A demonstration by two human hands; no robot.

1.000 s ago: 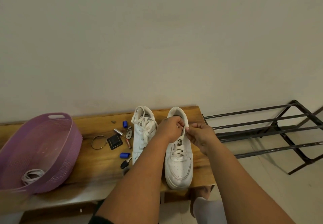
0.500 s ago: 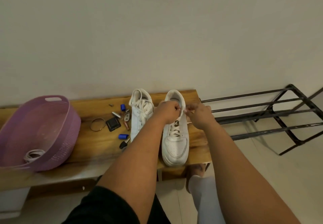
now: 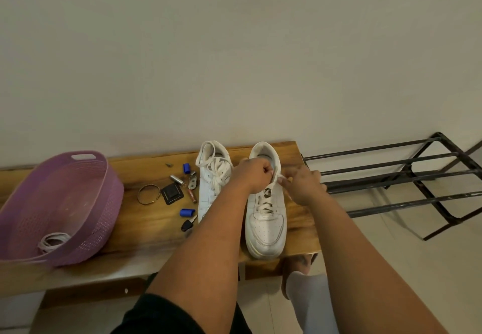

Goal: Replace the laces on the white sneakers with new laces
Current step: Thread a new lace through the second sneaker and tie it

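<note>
Right sneaker (image 3: 266,219): white, on the wooden bench (image 3: 146,219), toe toward the person, partly laced over the lower eyelets. Directly under both hands.

Left hand (image 3: 254,174): fingers curled, pinching the lace (image 3: 273,181) at the upper eyelets, over the tongue of the right sneaker.

Right hand (image 3: 303,185): just right of the left hand, fingertips pinching the free end of the same lace; the two hands nearly touch.

Left sneaker (image 3: 212,179): white, immediately left of the left hand and partly hidden by that forearm; laces loose and bunched at the top.

Small items: left of the left sneaker, scattered on the bench. Two blue caps (image 3: 186,168), a metal cylinder (image 3: 176,179), a black square piece (image 3: 171,193), a ring (image 3: 148,194), a black key (image 3: 188,224).

Purple basket (image 3: 104,198): well to the left of both hands, on the bench end; a coiled white lace (image 3: 53,239) lies inside.

Black metal rack (image 3: 407,179): right of the right hand, on the floor beside the bench.
</note>
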